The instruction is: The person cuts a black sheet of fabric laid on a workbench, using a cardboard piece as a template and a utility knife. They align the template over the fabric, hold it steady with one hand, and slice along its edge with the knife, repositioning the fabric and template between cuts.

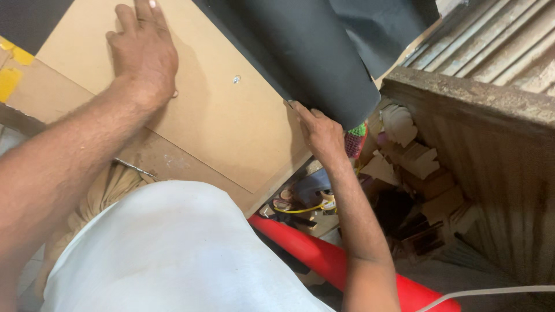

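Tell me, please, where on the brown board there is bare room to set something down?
The brown board is bare between the left hand and the black sheet, apart from one small screw. Right of the right hand, the scrap pile is crowded.

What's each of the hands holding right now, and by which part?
The right hand grips the dark sheet at its lower edge, near the corner. The left hand holds nothing; it lies flat, palm down, on the brown board.
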The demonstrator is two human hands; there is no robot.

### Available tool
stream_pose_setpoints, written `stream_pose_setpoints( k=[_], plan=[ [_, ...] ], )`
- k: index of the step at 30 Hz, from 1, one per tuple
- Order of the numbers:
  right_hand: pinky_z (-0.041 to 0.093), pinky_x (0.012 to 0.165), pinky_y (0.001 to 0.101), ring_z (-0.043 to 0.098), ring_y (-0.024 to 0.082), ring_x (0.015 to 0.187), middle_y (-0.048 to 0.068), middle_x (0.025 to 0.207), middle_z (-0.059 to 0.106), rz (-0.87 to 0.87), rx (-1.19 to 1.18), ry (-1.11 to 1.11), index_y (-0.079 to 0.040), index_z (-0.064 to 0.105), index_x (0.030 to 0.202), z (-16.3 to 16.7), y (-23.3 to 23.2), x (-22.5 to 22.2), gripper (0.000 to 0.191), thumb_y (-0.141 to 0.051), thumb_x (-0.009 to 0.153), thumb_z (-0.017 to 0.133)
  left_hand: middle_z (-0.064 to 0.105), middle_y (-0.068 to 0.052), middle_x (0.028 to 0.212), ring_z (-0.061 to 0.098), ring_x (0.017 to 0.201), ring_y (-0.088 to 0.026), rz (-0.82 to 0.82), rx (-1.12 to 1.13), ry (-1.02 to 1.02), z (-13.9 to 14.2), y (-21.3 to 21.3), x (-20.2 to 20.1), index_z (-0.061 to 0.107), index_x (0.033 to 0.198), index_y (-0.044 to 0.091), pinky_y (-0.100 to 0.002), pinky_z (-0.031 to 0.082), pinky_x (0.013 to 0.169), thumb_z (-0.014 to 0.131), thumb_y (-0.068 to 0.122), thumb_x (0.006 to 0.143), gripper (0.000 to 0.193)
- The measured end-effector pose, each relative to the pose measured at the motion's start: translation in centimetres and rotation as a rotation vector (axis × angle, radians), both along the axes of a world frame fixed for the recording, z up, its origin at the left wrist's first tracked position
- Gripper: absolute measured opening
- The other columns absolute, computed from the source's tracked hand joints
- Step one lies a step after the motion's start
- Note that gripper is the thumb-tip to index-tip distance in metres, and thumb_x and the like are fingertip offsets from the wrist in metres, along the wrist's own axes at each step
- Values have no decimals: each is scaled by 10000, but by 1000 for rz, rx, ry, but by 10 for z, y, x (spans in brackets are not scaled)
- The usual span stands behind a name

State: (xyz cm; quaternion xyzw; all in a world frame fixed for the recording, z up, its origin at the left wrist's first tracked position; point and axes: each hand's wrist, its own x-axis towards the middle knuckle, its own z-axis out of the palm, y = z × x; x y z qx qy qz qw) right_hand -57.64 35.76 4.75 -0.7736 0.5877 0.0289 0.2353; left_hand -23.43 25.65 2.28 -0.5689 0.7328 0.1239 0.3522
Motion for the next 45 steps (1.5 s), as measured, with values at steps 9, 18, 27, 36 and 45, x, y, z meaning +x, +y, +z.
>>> stream_pose_setpoints(
  k=[9, 18, 27, 36, 45],
  plan=[
    [554, 634, 439, 678, 311, 763, 92, 884, 639, -24, 17, -14, -237, 619, 1390, -1, 51, -72, 454, -91, 962, 656, 313, -312, 1619, 351, 1405, -463, -23, -99, 39, -12, 9, -5, 263, 1631, -150, -453, 573, 861, 929, 633, 522, 1513],
    [555, 647, 448, 661, 303, 759, 84, 859, 609, -103, 58, 84, -265, 614, 1399, 8, 86, -103, 478, -100, 955, 670, 322, -357, 1578, 403, 1325, -456, -73, 10, -18, -9, 10, -8, 245, 1665, -138, -392, 600, 730, 909, 673, 577, 1511],
    [562, 779, 452, 701, 324, 895, 96, 1008, 703, -361, 70, 123, -268, 613, 1410, 64, 85, -52, 437, -162, 989, 673, 146, -392, 1637, 439, 1247, -420, -78, -128, 153, 3, 13, 16, 273, 1603, -152, -405, 574, 748, 924, 674, 484, 1536],
    [552, 831, 345, 702, 212, 914, 156, 1035, 716, -938, -87, -377, -26, 569, 1440, 91, 157, 116, 444, -171, 1023, 617, 308, -134, 1581, 403, 1337, -359, -375, -235, 420, 47, 23, 46, 413, 1532, 283, -550, 589, 767, 885, 617, 615, 1085],
    [567, 790, 390, 727, 289, 921, 164, 1033, 743, -966, -11, -536, -29, 665, 1259, 75, 138, 312, 322, -190, 980, 662, 534, -146, 1355, 535, 1208, -348, -698, -10, 630, 23, -36, 84, 578, 1457, 150, -405, 623, 693, 822, 168, 824, 679]
  ],
)
